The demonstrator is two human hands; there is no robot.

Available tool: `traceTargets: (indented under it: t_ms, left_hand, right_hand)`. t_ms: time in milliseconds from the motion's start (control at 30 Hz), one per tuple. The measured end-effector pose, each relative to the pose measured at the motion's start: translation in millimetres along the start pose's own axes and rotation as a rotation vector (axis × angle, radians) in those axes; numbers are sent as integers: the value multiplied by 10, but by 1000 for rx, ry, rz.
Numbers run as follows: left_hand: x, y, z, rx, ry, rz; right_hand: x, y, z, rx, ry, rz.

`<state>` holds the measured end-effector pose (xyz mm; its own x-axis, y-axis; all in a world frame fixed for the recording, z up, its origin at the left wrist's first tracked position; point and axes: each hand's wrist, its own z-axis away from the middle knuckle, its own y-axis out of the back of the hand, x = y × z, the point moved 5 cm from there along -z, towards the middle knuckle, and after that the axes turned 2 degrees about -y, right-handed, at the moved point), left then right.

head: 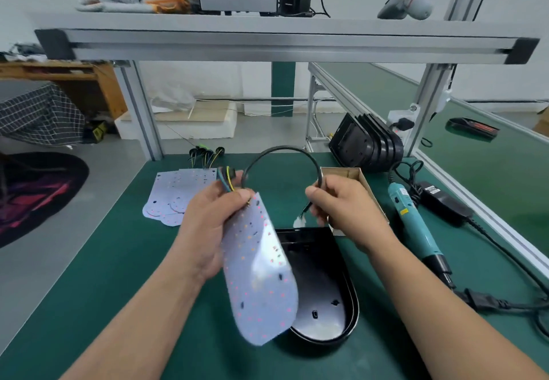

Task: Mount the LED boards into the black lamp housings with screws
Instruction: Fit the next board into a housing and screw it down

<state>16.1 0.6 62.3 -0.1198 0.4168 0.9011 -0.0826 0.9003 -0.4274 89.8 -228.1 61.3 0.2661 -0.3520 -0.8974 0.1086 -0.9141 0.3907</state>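
LED board [258, 267] hangs tilted just above the open black housing [323, 284], gripped at its top by the left hand [208, 225]; the right hand [341, 207] pinches the black cable [283, 148] looping beyond the housing.

I'm at a factory assembly bench [118, 261]. Aluminium frame [267, 44] overhead, conveyor belt [505, 177] alongside, electric screwdriver [413, 219] by me.

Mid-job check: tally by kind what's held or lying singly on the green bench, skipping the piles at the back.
LED board, held: 1
cable, held: 1
open black housing: 1
electric screwdriver: 1
cardboard box: 1
power adapter: 1
Total: 6
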Motion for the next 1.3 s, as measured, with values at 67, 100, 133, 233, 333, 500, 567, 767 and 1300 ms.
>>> traceTargets:
  t_ms: [67,100,133,233,333,500,567,767,1300]
  left_hand:
    - [-94,-43,35,68,35,-102]
    - [-127,-56,50,87,45,-136]
    - [-147,-68,60,101,50,-163]
    - [-174,-79,58,136,44,-209]
    - [-197,-80,54,166,43,-235]
    - [-249,-36,44,139,130,-281]
    - [-294,-21,39,125,191,-371]
    - [-373,-62,88,-7,272,-626]
    - [-467,-94,93,-48,186,-477]
  right_hand:
    - [21,-24,55,-33,-17,-36]
    - [12,-24,77,-15,-11,-58]
    - [-3,-10,105,9,0,-80]
    - [-77,38,190,60,21,-184]
    - [-176,31,271,84,85,-215]
    - [-88,-102,325,-51,-15,-126]
    - [-49,-104,352,-107,-31,-34]
    - [-74,-51,410,-98,66,307]
    - [-157,70,444,-138,124,356]
